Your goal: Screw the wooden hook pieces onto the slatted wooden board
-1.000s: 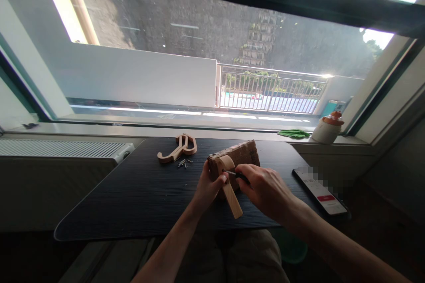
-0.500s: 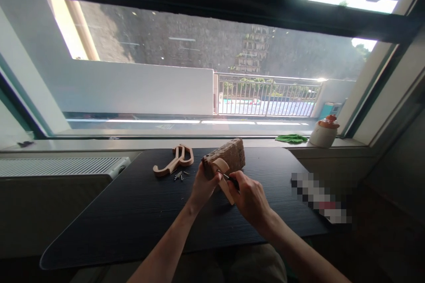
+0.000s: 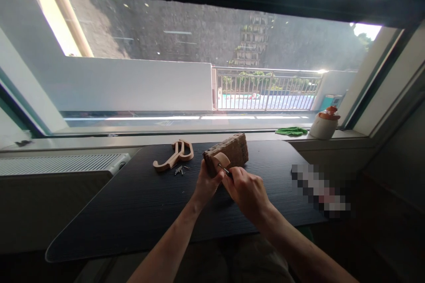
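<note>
My left hand (image 3: 206,184) is closed around the near end of a rough brown wood block (image 3: 234,149), its thumb against a pale curved wooden hook (image 3: 222,158) that lies on the block's face. In my right hand (image 3: 248,189) is a screwdriver (image 3: 224,169) with a dark handle. Its thin metal shaft points up and left, the tip at the hook's surface. Whether a screw sits under the tip is too small to tell. The lower part of the hook is hidden behind my right hand. Several loose screws (image 3: 180,170) lie to the left on the table.
More pale wooden hooks (image 3: 168,163) rest on the dark table (image 3: 133,212), left of the block. On the windowsill stand a white jar with an orange lid (image 3: 324,124) and a green cloth (image 3: 291,131). A pixelated item (image 3: 320,192) is at the table's right edge. A radiator (image 3: 63,166) is at left.
My right hand has turned on the screwdriver, and its fingers now cover the hook's lower end. The whole view has shifted slightly. Both grips are kept.
</note>
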The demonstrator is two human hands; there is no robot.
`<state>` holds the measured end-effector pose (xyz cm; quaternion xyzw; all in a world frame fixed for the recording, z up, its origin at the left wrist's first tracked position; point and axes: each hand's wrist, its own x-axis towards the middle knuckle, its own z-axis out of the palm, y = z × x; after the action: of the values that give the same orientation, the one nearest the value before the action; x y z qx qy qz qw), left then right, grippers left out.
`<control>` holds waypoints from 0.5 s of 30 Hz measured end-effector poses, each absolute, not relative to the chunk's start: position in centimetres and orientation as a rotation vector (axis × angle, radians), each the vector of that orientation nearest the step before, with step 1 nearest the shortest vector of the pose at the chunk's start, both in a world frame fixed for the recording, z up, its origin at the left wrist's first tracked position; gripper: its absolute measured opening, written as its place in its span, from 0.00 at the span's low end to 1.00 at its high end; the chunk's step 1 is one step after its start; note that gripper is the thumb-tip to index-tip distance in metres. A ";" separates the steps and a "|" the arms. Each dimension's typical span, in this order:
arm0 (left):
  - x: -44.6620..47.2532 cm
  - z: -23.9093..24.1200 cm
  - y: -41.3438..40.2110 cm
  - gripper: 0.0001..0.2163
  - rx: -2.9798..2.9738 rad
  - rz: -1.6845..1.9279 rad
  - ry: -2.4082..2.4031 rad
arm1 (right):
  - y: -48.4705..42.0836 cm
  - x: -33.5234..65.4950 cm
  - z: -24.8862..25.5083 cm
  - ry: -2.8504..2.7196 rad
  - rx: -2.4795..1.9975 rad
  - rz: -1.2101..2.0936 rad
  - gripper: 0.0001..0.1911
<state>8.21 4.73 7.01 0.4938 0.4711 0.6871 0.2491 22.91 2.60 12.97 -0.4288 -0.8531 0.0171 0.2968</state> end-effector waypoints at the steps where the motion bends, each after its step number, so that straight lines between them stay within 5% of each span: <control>1: 8.2 7.0 4.7 0.16 1.352 1.864 1.276 | 2.8 22.8 12.6 -2.223 -1.166 0.146 0.15; 7: 8.0 7.1 4.6 0.17 1.337 1.853 1.256 | 4.2 23.1 12.4 -2.140 -1.155 0.715 0.18; 11: 8.2 7.3 4.4 0.17 1.274 1.887 1.213 | 3.0 24.0 13.9 -2.220 -1.105 0.433 0.23; 15: 8.3 7.1 4.6 0.19 1.280 1.889 1.212 | 2.1 24.6 14.8 -2.310 -1.107 0.121 0.14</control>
<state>8.26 4.61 7.14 0.4764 0.4508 0.7029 0.2753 24.57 2.07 14.83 -0.4140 -0.8634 0.0452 0.2847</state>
